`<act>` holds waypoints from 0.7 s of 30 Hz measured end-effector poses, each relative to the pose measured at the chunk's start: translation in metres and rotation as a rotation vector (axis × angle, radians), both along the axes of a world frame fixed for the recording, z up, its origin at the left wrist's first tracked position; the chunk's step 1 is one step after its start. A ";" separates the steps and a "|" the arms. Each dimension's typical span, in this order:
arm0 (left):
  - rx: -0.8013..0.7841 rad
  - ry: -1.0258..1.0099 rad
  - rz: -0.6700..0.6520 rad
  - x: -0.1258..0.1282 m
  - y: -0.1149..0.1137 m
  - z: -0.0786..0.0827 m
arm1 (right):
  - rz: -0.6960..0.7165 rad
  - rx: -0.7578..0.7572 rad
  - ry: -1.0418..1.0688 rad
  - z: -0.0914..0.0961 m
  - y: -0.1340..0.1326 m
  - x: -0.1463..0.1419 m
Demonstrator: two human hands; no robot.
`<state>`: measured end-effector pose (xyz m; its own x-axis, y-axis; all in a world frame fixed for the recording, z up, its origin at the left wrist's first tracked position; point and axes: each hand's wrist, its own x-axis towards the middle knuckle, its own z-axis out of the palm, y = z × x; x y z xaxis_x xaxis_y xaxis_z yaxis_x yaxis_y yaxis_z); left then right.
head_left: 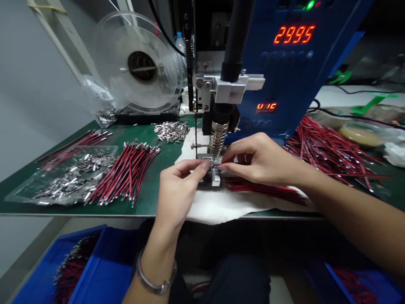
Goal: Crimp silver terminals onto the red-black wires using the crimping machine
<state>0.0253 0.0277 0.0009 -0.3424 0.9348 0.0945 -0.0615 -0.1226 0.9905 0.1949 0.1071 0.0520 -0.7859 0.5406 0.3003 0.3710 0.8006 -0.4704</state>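
My left hand (179,185) and my right hand (257,158) meet at a small metal fixture (215,175) under the soldering head (218,137) of a blue machine (284,71). Both hands are pinched, fingertips almost touching. Between them sits a thin red-and-black wire with a small metal piece (214,163). My left wrist wears a metal bracelet (155,285). A bundle of red-and-black wires (262,188) lies on white cloth (218,207) just under my right hand.
Left on the green mat (142,135) lie wire bundles with metal tips (126,175), a bag of small metal sleeves (66,179) and a loose heap of them (171,131). A clear reel (139,63) stands behind. Many wires (329,147) lie right. Blue bins (79,270) sit below.
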 end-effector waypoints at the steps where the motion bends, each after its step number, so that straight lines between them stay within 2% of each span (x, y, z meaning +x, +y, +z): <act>1: -0.003 0.000 -0.002 0.000 0.000 0.001 | 0.029 0.007 -0.005 0.000 0.001 0.001; 4: -0.004 -0.017 -0.009 0.001 0.000 0.002 | 0.092 0.021 -0.032 0.001 0.004 0.002; 8: -0.019 0.009 -0.025 0.000 0.001 0.002 | 0.103 0.031 -0.045 0.000 0.007 0.003; 12: -0.030 0.042 -0.026 -0.001 0.000 0.003 | 0.106 0.014 -0.008 0.000 0.009 0.003; 15: -0.036 0.039 -0.026 -0.001 -0.001 0.004 | 0.164 0.019 0.033 0.000 0.011 0.003; 21: -0.036 0.034 -0.029 -0.002 0.006 -0.003 | 0.213 0.055 0.038 0.000 0.012 0.003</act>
